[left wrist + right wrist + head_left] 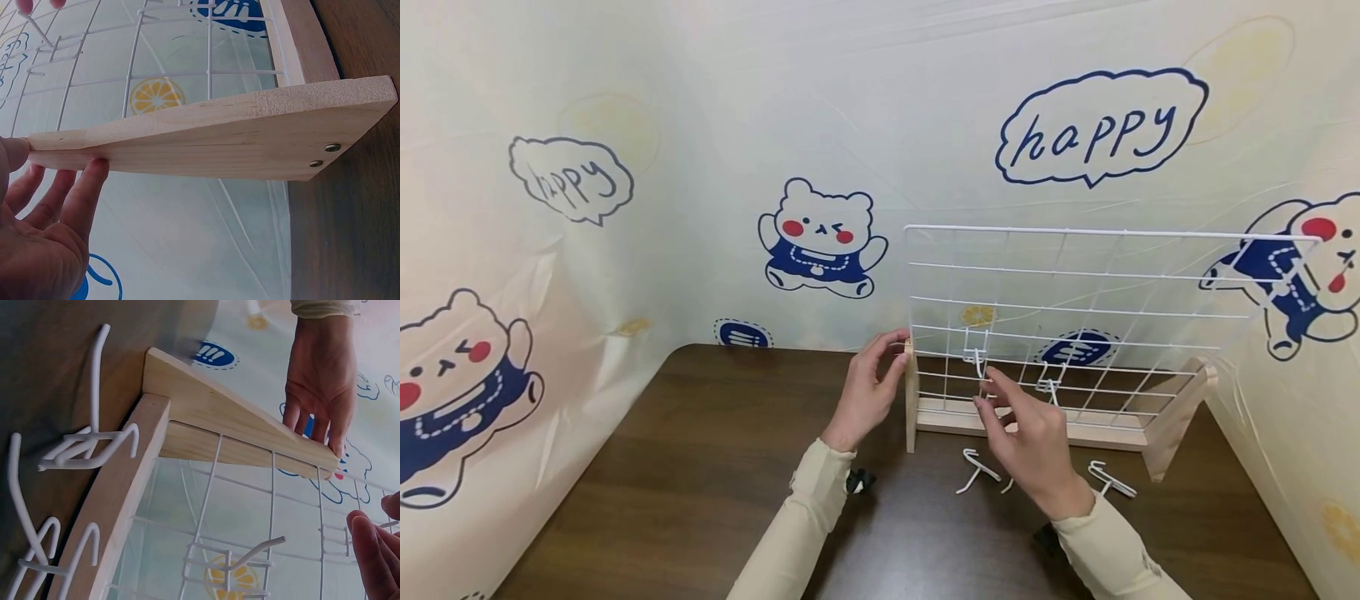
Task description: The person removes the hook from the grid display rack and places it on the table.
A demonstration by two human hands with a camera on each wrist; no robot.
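Note:
A white wire grid (pixel 1022 317) stands in a wooden base with a tapered wooden side panel (pixel 206 137). My left hand (pixel 868 392) grips the upper end of that panel, thumb on its edge and fingers against the outer face. On the grid hangs a white wire hook (pixel 975 354); my right hand (pixel 1030 437) pinches its prong near the tip between thumb and fingers. A second hook (pixel 231 569) hangs on the grid, farther right and lower in the head view. The right hand's palm is hidden there.
Loose white hooks lie on the dark wooden table (pixel 700 467) before the rack: one hook (pixel 976 472) left of my right wrist, another (pixel 1112 480) right of it, one partly hidden behind the hand. A printed curtain (pixel 700 167) surrounds the table. The rack's right panel (pixel 1180 417) stands near the curtain.

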